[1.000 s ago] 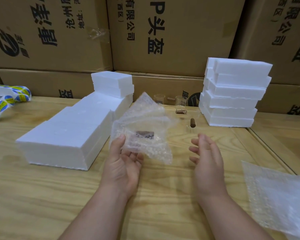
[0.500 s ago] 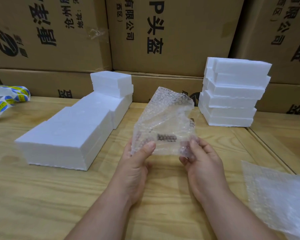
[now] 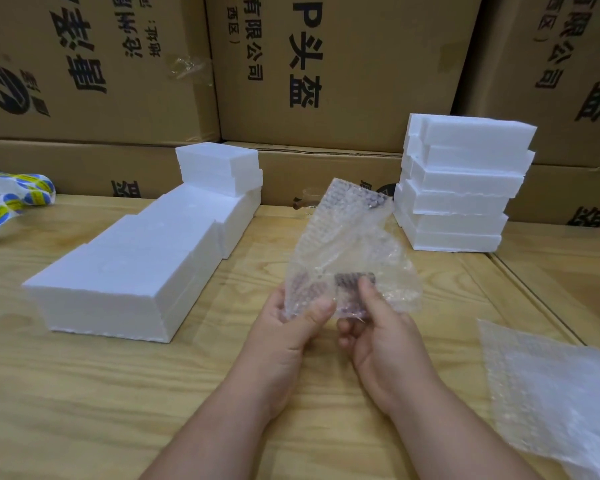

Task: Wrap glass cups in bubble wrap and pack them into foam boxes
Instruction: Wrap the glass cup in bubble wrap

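Both hands (image 3: 329, 327) pinch bubble wrap sheet (image 3: 350, 251) above table (image 3: 84, 393).

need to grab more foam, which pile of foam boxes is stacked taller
The stack of foam boxes on the right, by the cardboard cartons: several layers high. The foam boxes on the left lie in a low row, with a single extra box on top at the far end.

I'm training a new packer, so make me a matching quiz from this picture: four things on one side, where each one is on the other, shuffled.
Things:
1. bubble wrap sheet
2. foam box stack
3. spare bubble wrap
4. sticker roll

Places:
A. far left of the table
B. held in both hands
C. table's near right corner
D. back right, against the cartons

Pairs: 1-B, 2-D, 3-C, 4-A
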The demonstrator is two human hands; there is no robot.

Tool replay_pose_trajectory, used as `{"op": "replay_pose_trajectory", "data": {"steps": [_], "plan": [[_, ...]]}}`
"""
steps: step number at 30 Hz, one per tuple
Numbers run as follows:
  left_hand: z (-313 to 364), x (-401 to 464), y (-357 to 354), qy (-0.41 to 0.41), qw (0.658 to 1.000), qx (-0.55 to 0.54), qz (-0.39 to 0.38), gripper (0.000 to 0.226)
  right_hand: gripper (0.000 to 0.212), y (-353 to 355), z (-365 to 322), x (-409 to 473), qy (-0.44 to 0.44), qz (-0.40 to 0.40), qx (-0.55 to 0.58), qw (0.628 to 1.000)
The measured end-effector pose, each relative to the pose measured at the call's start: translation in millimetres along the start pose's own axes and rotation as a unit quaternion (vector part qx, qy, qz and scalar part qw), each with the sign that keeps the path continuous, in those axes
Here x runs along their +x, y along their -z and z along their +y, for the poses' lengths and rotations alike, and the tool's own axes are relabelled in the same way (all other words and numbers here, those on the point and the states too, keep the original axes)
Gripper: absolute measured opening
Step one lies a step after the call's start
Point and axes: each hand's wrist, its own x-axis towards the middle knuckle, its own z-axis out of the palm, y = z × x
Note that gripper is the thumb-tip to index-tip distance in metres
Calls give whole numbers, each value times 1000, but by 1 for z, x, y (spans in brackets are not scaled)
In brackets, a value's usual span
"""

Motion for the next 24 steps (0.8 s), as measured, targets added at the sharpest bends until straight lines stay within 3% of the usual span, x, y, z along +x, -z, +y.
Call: {"op": "replay_pose_trajectory", "data": {"steps": [7, 10, 13, 16, 18, 20, 24], "plan": [[-1, -3, -3, -4, 993, 113, -46, 78, 43, 6, -4, 6, 30, 16, 83, 996], [8, -4, -6, 72, 993, 75, -47, 72, 39, 9, -8, 7, 51, 25, 87, 995], [14, -2, -3, 159, 986, 4, -41, 76, 48, 10, -10, 6, 69, 35, 54, 996], [14, -1, 3, 178, 981, 16, -79, 57, 43, 14, -8, 6, 85, 28, 1, 996], [13, 0, 5, 179, 981, 14, -78, 59, 44, 14, -8, 5, 96, 17, -29, 995], [10, 2, 5, 161, 986, -2, -50, 56, 46, 13, -8, 4, 108, 2, -65, 992], [3, 3, 3, 88, 996, -10, 23, 28, 55, 11, -2, 0, 145, -34, -174, 973]]}}
